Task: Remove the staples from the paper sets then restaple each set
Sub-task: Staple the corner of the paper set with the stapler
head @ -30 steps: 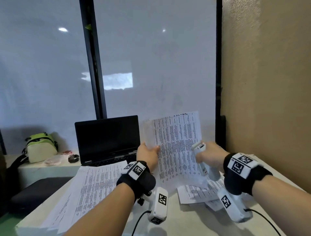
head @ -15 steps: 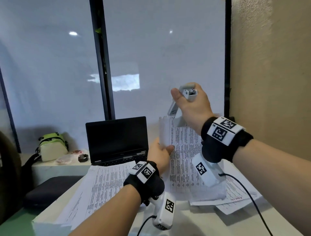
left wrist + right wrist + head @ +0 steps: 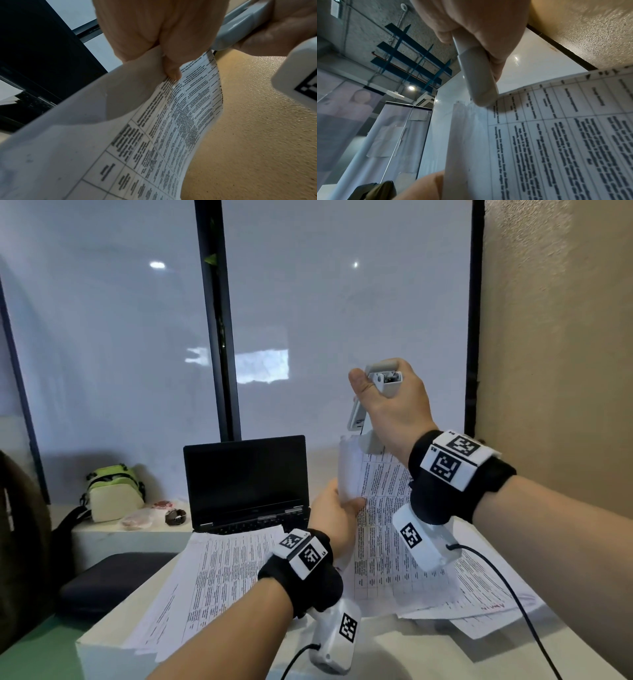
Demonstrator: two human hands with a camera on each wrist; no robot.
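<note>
1. The left hand (image 3: 337,517) pinched a set of white printed paper sheets with ruled tables (image 3: 380,529) at its left edge, thumb on the printed face, and held the set raised off the white surface (image 3: 428,648), its lower part trailing down to the loose sheets lying there.
2. The right hand (image 3: 394,402) was clenched round a pale grey plastic stapler (image 3: 368,419), held nose-down. The stapler's lower end met the top left corner of the held set; the right wrist view showed the rounded tip touching that corner.
3. Judged step: stapling or working the corner of this set. No staple could be made out, so removal or restapling cannot be told apart.
4. Next move, as judged: the corner must sit squarely in the stapler's mouth, sheets aligned, then a firm squeeze while the left hand steadies the set.
5. Also present: a stack of printed sheets (image 3: 219,573) on the surface to the left, resting against an open black laptop (image 3: 245,477).
</note>
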